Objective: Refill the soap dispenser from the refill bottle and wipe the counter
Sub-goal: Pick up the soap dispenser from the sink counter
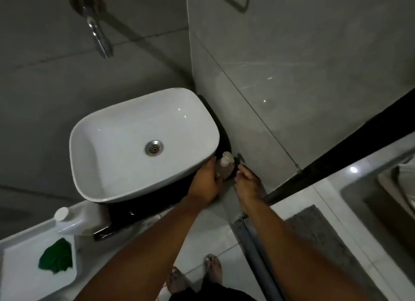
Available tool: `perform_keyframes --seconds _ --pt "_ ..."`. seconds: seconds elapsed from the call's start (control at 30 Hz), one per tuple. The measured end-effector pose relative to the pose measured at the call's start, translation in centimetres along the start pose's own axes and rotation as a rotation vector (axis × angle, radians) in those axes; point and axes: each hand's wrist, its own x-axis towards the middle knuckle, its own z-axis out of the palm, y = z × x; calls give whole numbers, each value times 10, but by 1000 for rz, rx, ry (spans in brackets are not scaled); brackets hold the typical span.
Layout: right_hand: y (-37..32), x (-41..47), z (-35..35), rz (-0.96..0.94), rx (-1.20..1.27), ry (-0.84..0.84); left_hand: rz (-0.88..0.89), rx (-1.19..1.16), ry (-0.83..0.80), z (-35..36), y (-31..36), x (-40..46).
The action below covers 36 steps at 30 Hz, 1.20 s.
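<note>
Bathroom (basin (125,148), wall tap (98,35))

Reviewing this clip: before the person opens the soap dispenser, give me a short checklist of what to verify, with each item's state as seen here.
1. Dispenser held steady: ok. The left hand grips the soap dispenser on the black counter beside the sink.
2. Right hand on the pump: not ok. The right hand is beside the dispenser, holding nothing.
3. Pump top on: ok, it looks in place.
4. Refill bottle within reach: ok. The refill bottle stands left of the sink, capped.
5. Cloth ready for wiping: ok. The green cloth lies near the bottle.
6. Soap level in dispenser: cannot tell.
</note>
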Motion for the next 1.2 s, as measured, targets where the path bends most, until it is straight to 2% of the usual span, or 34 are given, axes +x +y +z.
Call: perform_keyframes --seconds 0.13,0.23,0.4,0.47,0.57,0.63,0.73,0.87,0.93,1.0,1.13,1.2 --pt "-4 3 2 -35 -25 -7 -33 -32 -39 -1 8 12" --pt "-4 7 4 -61 -70 -28 17 -75 5 2 12 14" --pt "3 3 -2 -122 -120 -64 83 -32 -21 -6 9 9" --pt "6 3 -17 -154 -142 -152 135 -35 -64 -18 11 3" --pt "6 -1 -33 -181 -240 -399 179 -96 -125 -42 15 -13" --pt "-3 -10 -35 -175 -222 -536 167 -179 -162 -57 19 -27" --pt "-17 -19 -33 -209 -215 -633 114 -314 -173 -78 29 -43" --pt "-42 -31 -26 -323 -240 -680 93 -505 -194 -114 49 -50" --pt "-55 -39 -19 -366 -278 -703 102 -596 -173 -129 58 -49" --pt "-65 -45 -11 -409 -300 -716 116 -582 -118 -137 64 -48" --pt "-73 -51 3 -423 -266 -710 109 -534 74 -144 69 -49" --pt "-74 -53 8 -422 -243 -694 146 -530 36 -151 69 -53"
